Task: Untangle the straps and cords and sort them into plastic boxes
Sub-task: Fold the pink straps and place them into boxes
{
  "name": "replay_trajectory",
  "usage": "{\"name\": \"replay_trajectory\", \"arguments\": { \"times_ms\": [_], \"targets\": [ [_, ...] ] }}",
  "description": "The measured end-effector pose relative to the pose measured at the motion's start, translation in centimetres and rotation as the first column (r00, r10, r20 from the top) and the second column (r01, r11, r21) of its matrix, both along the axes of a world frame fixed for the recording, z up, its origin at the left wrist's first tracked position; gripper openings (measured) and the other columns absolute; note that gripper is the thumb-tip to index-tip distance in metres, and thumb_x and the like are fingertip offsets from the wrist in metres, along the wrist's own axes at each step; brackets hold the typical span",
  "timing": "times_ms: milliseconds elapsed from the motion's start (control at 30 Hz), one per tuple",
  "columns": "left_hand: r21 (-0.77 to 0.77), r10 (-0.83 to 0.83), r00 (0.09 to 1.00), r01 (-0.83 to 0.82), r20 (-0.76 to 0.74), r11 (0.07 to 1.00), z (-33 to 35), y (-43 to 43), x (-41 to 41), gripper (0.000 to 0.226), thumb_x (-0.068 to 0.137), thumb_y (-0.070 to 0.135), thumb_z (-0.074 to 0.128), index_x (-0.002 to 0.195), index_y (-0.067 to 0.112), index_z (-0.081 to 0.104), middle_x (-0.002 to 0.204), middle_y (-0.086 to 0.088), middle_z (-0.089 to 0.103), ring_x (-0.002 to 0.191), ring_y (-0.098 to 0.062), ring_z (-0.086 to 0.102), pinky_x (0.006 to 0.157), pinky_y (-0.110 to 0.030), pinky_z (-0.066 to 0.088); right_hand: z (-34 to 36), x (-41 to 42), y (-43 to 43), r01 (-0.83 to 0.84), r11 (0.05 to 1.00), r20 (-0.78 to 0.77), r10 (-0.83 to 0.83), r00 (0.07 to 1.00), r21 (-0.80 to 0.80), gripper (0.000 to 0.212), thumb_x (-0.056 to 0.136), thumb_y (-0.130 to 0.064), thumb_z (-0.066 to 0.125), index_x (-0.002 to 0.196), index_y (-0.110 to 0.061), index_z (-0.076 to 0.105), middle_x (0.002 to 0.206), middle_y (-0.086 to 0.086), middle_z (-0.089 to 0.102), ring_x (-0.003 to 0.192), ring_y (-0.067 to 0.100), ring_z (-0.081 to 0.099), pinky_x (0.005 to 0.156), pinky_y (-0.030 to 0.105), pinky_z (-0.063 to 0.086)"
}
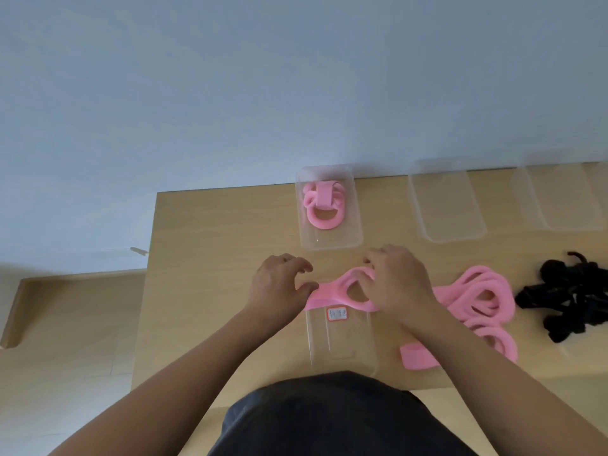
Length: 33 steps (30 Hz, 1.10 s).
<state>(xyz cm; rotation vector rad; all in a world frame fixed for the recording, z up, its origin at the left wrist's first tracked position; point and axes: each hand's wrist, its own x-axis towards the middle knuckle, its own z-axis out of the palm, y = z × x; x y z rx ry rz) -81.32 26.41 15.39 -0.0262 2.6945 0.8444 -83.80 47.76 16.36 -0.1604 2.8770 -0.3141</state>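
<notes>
A pink strap (pixel 342 292) lies looped across the far end of a clear plastic box (pixel 342 343) with a red-edged label, just in front of me. My left hand (pixel 279 287) pinches its left end with thumb and fingers. My right hand (pixel 398 281) grips the loops on its right side. More pink straps (pixel 473 301) lie coiled in a heap to the right. A tangle of black cords (pixel 566 297) sits at the far right. A clear box (pixel 329 209) at the back holds a bundled pink strap (pixel 324 205).
Two more clear boxes (pixel 447 202) (pixel 559 195) stand along the back edge of the wooden table (pixel 204 258). A lower wooden surface (pixel 65 311) sits to the left. The table's left edge lies close to my left hand.
</notes>
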Motion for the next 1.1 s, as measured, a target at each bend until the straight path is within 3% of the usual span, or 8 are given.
{"name": "replay_trajectory", "arguments": {
  "times_ms": [67,200,300,433,700,833,967,1100],
  "targets": [
    [-0.132,-0.175,0.984,0.178,0.032,0.975,-0.2,0.6,0.4,0.050,0.089,0.043,0.073,0.134,0.022,0.065,0.131,0.001,0.065,0.124,-0.023,0.053,0.099,-0.034,0.040,-0.5,1.1,0.0,-0.009,0.991,0.125,-0.007,0.992,0.133,0.029,0.094,-0.036,0.057,0.113,-0.014,0.061,0.111,0.008,0.057,0.106,0.027,0.052,0.081,0.036,0.046],
    [-0.214,-0.296,0.948,0.315,0.116,0.924,0.0,1.3,0.6,0.073,0.087,0.053,0.073,0.149,0.024,0.047,0.145,-0.002,0.053,0.134,-0.026,0.042,0.107,-0.038,0.038,-0.2,1.9,0.0,0.054,0.992,0.094,-0.065,0.993,0.115,0.024,0.093,-0.024,0.055,0.113,-0.012,0.051,0.111,0.008,0.058,0.102,0.028,0.054,0.077,0.036,0.043],
    [-0.084,-0.272,0.956,0.281,0.108,0.956,0.8,1.6,0.7,0.075,0.087,0.047,0.076,0.151,0.024,0.045,0.150,-0.002,0.050,0.139,-0.025,0.040,0.109,-0.034,0.035,1.4,2.0,-0.3,0.119,0.973,0.066,-0.108,0.992,-0.196,0.021,0.086,-0.013,0.058,0.106,-0.010,0.054,0.095,0.007,0.065,0.086,0.029,0.060,0.070,0.038,0.046],
    [0.180,-0.170,0.980,0.149,0.106,0.972,3.1,1.3,0.1,0.043,0.089,0.026,0.075,0.130,0.022,0.066,0.129,0.006,0.068,0.125,-0.015,0.060,0.101,-0.024,0.043,5.9,2.2,-1.4,0.161,0.791,-0.023,-0.216,0.976,-0.590,0.011,0.082,-0.008,0.067,0.088,-0.017,0.065,0.071,-0.004,0.064,0.066,0.011,0.055,0.060,0.024,0.044],
    [0.440,-0.050,0.996,0.076,-0.070,0.895,11.3,0.7,-0.9,0.035,0.088,0.026,0.078,0.117,0.029,0.058,0.110,0.011,0.065,0.102,-0.013,0.065,0.087,-0.031,0.054,16.6,2.0,-3.0,-0.033,0.656,-0.204,-0.186,0.961,-0.754,0.024,0.087,-0.002,0.064,0.090,-0.025,0.069,0.084,-0.015,0.070,0.077,0.001,0.063,0.067,0.012,0.047],
    [0.544,-0.082,0.989,0.138,-0.126,0.828,15.5,0.5,-1.1,0.014,0.095,0.026,0.072,0.109,0.027,0.071,0.110,0.010,0.073,0.102,-0.006,0.066,0.083,-0.024,0.048,21.5,2.7,-3.4,-0.129,0.607,-0.298,-0.185,0.937,-0.784,0.022,0.088,-0.005,0.065,0.093,-0.025,0.071,0.090,-0.009,0.072,0.083,0.014,0.066,0.078,0.032,0.055],
    [0.662,-0.121,0.986,0.165,-0.112,0.731,18.8,0.4,-0.2,0.019,0.100,0.022,0.066,0.097,0.004,0.071,0.095,-0.011,0.076,0.082,-0.018,0.062,0.079,-0.036,0.043,25.2,3.6,-3.4,-0.191,0.554,-0.376,-0.240,0.895,-0.810,0.020,0.090,-0.015,0.068,0.101,-0.031,0.071,0.094,-0.002,0.073,0.089,0.018,0.067,0.082,0.035,0.055],
    [0.755,-0.092,0.978,0.203,-0.186,0.623,21.9,0.3,0.8,0.019,0.101,0.019,0.063,0.095,0.001,0.070,0.093,-0.008,0.079,0.094,-0.031,0.074,0.088,-0.039,0.054,27.9,4.8,-3.5,-0.247,0.471,-0.398,-0.255,0.881,-0.847,0.023,0.095,-0.020,0.057,0.102,-0.029,0.077,0.096,-0.007,0.076,0.091,0.011,0.070,0.083,0.026,0.053]
  ]
}}
